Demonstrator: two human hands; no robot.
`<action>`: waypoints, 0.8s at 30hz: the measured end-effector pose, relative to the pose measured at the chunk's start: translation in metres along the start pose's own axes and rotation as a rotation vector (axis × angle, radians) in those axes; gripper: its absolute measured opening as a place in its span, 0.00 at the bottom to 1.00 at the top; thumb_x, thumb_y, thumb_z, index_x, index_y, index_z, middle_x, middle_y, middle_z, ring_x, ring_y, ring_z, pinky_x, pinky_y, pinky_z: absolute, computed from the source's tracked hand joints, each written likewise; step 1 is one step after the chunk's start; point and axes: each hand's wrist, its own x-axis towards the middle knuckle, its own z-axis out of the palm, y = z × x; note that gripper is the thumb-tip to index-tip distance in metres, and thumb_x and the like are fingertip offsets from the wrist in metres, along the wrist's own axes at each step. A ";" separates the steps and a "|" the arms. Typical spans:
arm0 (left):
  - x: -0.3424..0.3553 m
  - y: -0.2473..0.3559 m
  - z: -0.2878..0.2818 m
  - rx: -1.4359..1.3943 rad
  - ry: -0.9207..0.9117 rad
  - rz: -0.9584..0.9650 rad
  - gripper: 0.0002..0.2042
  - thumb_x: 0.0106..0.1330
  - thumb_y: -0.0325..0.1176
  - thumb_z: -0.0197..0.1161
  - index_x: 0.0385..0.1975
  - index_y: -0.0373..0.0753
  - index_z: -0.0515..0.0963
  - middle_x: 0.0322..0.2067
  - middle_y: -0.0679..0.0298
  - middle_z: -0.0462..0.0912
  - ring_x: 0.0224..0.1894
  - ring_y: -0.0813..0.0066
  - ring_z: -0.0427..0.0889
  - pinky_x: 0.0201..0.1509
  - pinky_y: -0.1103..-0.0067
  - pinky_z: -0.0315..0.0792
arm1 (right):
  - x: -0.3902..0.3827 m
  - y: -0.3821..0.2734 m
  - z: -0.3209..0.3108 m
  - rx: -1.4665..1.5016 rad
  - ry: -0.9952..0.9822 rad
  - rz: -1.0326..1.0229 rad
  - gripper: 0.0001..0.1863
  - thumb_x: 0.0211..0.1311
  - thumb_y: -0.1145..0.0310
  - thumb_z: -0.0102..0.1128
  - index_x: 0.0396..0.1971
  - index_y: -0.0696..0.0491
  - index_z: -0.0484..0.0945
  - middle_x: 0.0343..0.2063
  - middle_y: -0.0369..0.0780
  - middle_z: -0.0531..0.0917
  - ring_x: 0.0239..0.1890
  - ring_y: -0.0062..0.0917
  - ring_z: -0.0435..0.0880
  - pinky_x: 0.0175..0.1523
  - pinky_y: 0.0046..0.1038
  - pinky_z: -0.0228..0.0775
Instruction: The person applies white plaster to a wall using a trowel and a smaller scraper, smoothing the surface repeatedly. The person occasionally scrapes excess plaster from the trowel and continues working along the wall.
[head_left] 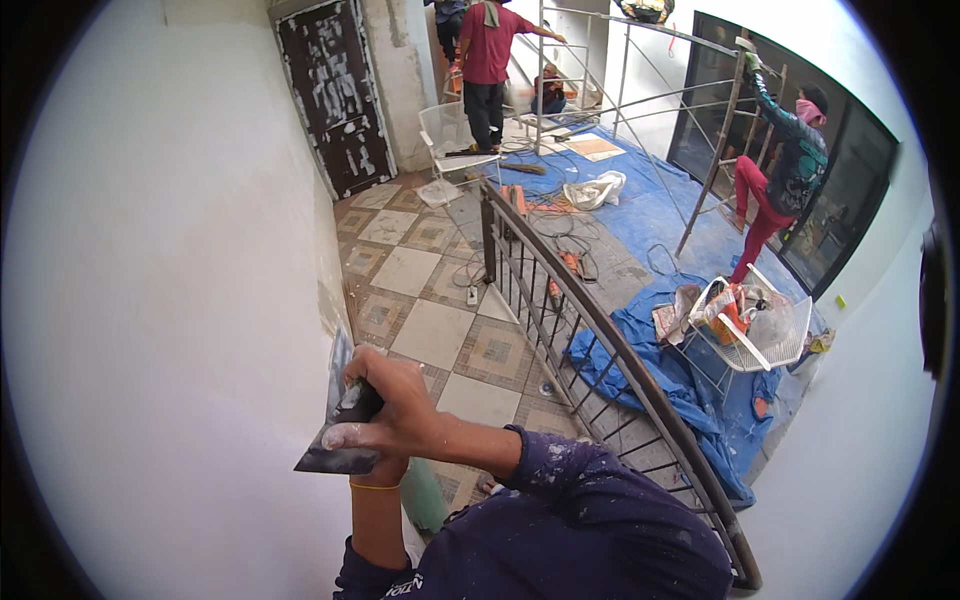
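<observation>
My right hand [400, 400] reaches in from the lower right, fingers bent round a dark-handled putty knife [340, 459]. Its wide grey metal blade is smeared with white, and my thumb lies along it. Just above, a second metal blade [338, 375] stands upright close to the white wall [180, 330]; which hand holds it is hidden. My left hand [391, 470] is mostly behind the right one, so its fingers do not show. A yellow band circles the left wrist. White specks dot my right hand and dark sleeve.
A brown metal railing [620, 345] slants down on my right. Beyond it lie a blue tarp [640, 220], cords and a loaded white chair [790, 335]. A person climbs by the scaffold [722, 160]; others work at the back. A green rounded object [425, 497] stands below my arms.
</observation>
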 end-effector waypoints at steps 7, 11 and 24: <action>-0.013 0.029 0.042 0.255 0.117 0.342 0.16 0.72 0.43 0.51 0.49 0.38 0.72 0.34 0.59 0.81 0.19 0.75 0.76 0.19 0.83 0.70 | -0.059 0.103 -0.074 0.739 0.548 0.971 0.14 0.64 0.58 0.61 0.41 0.51 0.73 0.30 0.31 0.78 0.28 0.17 0.75 0.36 0.19 0.70; 0.010 0.024 0.066 0.582 0.579 0.785 0.23 0.71 0.46 0.51 0.59 0.39 0.67 0.51 0.61 0.73 0.47 0.71 0.76 0.50 0.73 0.72 | -0.073 0.096 -0.093 1.067 0.533 0.994 0.14 0.65 0.61 0.59 0.45 0.53 0.74 0.35 0.34 0.81 0.36 0.18 0.82 0.43 0.25 0.77; 0.011 0.011 0.099 1.139 0.572 1.062 0.08 0.70 0.31 0.55 0.36 0.32 0.75 0.31 0.66 0.74 0.33 0.81 0.69 0.39 0.84 0.64 | 0.023 0.016 -0.013 0.738 0.439 0.717 0.18 0.70 0.66 0.53 0.54 0.59 0.71 0.42 0.35 0.79 0.41 0.14 0.77 0.48 0.19 0.70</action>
